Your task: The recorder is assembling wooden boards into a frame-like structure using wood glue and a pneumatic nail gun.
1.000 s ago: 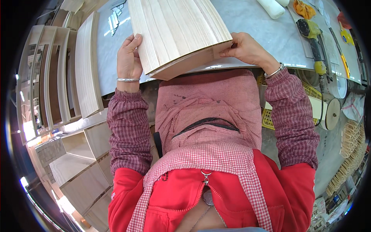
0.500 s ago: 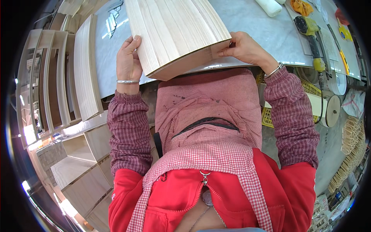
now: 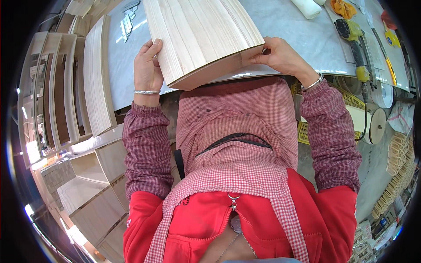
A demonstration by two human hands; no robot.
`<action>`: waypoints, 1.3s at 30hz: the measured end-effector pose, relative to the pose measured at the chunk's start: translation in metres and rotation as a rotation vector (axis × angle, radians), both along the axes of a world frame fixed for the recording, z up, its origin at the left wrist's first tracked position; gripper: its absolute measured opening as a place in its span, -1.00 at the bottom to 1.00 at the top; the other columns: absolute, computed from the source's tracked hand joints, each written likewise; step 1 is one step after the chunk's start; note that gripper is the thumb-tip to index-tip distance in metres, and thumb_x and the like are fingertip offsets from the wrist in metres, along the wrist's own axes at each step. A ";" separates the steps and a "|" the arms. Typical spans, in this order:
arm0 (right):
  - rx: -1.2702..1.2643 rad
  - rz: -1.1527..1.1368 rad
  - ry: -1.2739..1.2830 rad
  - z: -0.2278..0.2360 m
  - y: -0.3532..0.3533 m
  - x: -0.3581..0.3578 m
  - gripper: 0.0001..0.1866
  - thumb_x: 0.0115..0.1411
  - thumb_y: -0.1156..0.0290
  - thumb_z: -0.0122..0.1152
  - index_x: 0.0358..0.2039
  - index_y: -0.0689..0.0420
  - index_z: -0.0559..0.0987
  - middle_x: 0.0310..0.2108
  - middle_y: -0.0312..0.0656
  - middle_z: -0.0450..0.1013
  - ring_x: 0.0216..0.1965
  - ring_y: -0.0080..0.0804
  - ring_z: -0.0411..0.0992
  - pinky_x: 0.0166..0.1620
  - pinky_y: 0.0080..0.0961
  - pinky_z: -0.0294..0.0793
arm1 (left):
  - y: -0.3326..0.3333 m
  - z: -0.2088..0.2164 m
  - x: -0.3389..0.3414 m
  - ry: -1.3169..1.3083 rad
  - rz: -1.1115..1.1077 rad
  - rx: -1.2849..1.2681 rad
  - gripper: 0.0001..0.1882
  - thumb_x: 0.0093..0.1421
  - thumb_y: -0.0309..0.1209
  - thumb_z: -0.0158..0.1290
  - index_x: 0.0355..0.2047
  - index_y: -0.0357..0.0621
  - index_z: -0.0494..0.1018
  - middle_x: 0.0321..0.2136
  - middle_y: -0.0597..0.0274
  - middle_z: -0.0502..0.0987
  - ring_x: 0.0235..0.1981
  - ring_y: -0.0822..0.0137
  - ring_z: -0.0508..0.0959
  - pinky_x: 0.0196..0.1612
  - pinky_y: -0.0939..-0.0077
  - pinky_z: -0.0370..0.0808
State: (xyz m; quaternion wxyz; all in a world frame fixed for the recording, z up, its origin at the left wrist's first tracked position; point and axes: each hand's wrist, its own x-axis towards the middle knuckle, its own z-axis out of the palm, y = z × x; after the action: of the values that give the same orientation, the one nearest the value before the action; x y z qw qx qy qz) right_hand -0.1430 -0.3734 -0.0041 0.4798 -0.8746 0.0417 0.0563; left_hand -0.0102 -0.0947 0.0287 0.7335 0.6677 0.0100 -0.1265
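Observation:
A pale wooden box (image 3: 204, 37) with a striped grain lies before me, its near end jutting past the front edge of the grey work table (image 3: 125, 70). My left hand (image 3: 148, 65) grips the box's left side, thumb on the top edge and the other fingers partly hidden beside it. At the near right corner, my right hand (image 3: 280, 56) pinches the edge between thumb and fingers. The far end of the box runs out of the picture.
Wooden boxes (image 3: 96, 74) stand along the left, with more stacked below (image 3: 98, 193). Small metallic strips (image 3: 128, 22) lie behind my left hand. On the right are a yellow-black power tool (image 3: 351, 33), a white roll (image 3: 306, 8), an orange cloth (image 3: 343, 8) and bundled wooden pieces (image 3: 397, 166).
The box has shifted very slightly to the right and away from me, and both hands have moved with it. Their grip looks the same.

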 end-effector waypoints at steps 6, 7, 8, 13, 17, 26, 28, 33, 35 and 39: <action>0.179 -0.251 -0.502 0.007 0.013 -0.023 -0.73 0.02 0.51 0.29 -0.21 0.21 0.60 -0.36 -0.21 0.58 -0.34 -0.43 0.52 -0.18 -0.59 0.49 | 0.002 -0.002 -0.018 -0.201 0.059 0.145 -0.55 0.21 -0.40 0.06 0.07 -0.33 0.30 -0.24 0.07 0.47 -0.32 0.32 0.52 -0.27 0.55 0.51; 0.180 -0.249 -0.500 0.006 0.014 -0.026 -0.73 0.02 0.51 0.29 -0.21 0.21 0.60 -0.36 -0.21 0.58 -0.34 -0.43 0.52 -0.18 -0.59 0.49 | 0.005 -0.002 -0.023 -0.200 0.061 0.146 -0.55 0.21 -0.40 0.06 0.07 -0.33 0.30 -0.24 0.07 0.47 -0.32 0.32 0.52 -0.27 0.55 0.51; 0.158 -0.287 -0.538 0.004 0.015 -0.029 -0.74 0.04 0.51 0.27 -0.20 0.21 0.59 -0.35 -0.22 0.58 -0.33 -0.44 0.52 -0.18 -0.59 0.49 | 0.010 -0.003 -0.032 -0.294 0.039 0.193 -0.55 0.20 -0.40 0.08 0.08 -0.31 0.32 -0.25 0.09 0.48 -0.32 0.33 0.51 -0.26 0.55 0.50; 0.074 -0.426 -0.637 -0.005 0.018 -0.037 -0.76 0.08 0.54 0.23 -0.18 0.20 0.57 -0.34 -0.25 0.58 -0.34 -0.47 0.53 -0.17 -0.62 0.51 | 0.027 -0.022 -0.066 -0.620 -0.082 0.340 -0.53 0.15 -0.42 0.16 0.06 -0.25 0.38 -0.25 0.16 0.51 -0.32 0.36 0.50 -0.24 0.57 0.48; 0.067 -0.488 -0.626 -0.009 0.024 -0.037 -0.80 0.10 0.54 0.22 -0.22 0.20 0.58 -0.35 -0.27 0.58 -0.37 -0.51 0.52 -0.22 -0.67 0.51 | 0.025 -0.032 -0.078 -0.780 -0.207 0.394 -0.58 0.10 -0.46 0.21 -0.01 -0.24 0.45 -0.26 0.20 0.54 -0.33 0.39 0.51 -0.23 0.60 0.49; 0.137 -0.589 -0.632 -0.016 0.025 -0.036 -0.86 0.09 0.56 0.20 -0.30 0.20 0.57 -0.42 -0.30 0.55 -0.48 -0.57 0.46 -0.34 -0.69 0.48 | 0.014 -0.041 -0.078 -0.876 -0.103 0.321 -0.68 0.07 -0.52 0.23 -0.14 -0.28 0.50 -0.23 0.15 0.59 -0.35 0.42 0.54 -0.21 0.62 0.50; 0.106 -0.583 -0.639 -0.014 0.027 -0.037 -0.87 0.08 0.57 0.20 -0.30 0.19 0.57 -0.43 -0.31 0.55 -0.49 -0.57 0.45 -0.35 -0.69 0.47 | 0.016 -0.042 -0.078 -0.891 -0.098 0.327 -0.69 0.07 -0.52 0.23 -0.14 -0.28 0.50 -0.24 0.15 0.59 -0.35 0.42 0.54 -0.22 0.62 0.50; 0.003 -0.560 -0.671 -0.010 0.030 -0.037 -0.87 0.07 0.58 0.20 -0.33 0.18 0.56 -0.44 -0.34 0.53 -0.53 -0.57 0.41 -0.40 -0.68 0.44 | 0.018 -0.043 -0.076 -0.946 -0.077 0.362 -0.70 0.06 -0.52 0.23 -0.17 -0.27 0.51 -0.25 0.15 0.60 -0.35 0.40 0.55 -0.23 0.61 0.51; -0.036 -0.550 -0.710 -0.009 0.030 -0.037 -0.87 0.05 0.59 0.20 -0.34 0.17 0.56 -0.44 -0.34 0.53 -0.55 -0.56 0.39 -0.43 -0.68 0.43 | 0.019 -0.044 -0.075 -0.978 -0.073 0.378 -0.70 0.06 -0.53 0.23 -0.17 -0.27 0.51 -0.25 0.15 0.60 -0.35 0.40 0.55 -0.23 0.62 0.51; -0.101 -0.540 -0.771 -0.009 0.031 -0.035 -0.87 0.04 0.60 0.20 -0.35 0.17 0.56 -0.44 -0.35 0.52 -0.56 -0.56 0.38 -0.45 -0.69 0.42 | 0.020 -0.046 -0.074 -0.999 -0.063 0.375 -0.70 0.05 -0.53 0.24 -0.18 -0.26 0.51 -0.27 0.14 0.60 -0.36 0.40 0.55 -0.24 0.62 0.51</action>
State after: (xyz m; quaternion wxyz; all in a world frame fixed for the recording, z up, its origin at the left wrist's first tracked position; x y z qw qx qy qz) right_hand -0.1784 -0.3424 -0.0131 0.4144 -0.8119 0.0891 -0.4013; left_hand -0.0840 -0.0749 -0.0169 0.5129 0.7661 -0.3382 0.1889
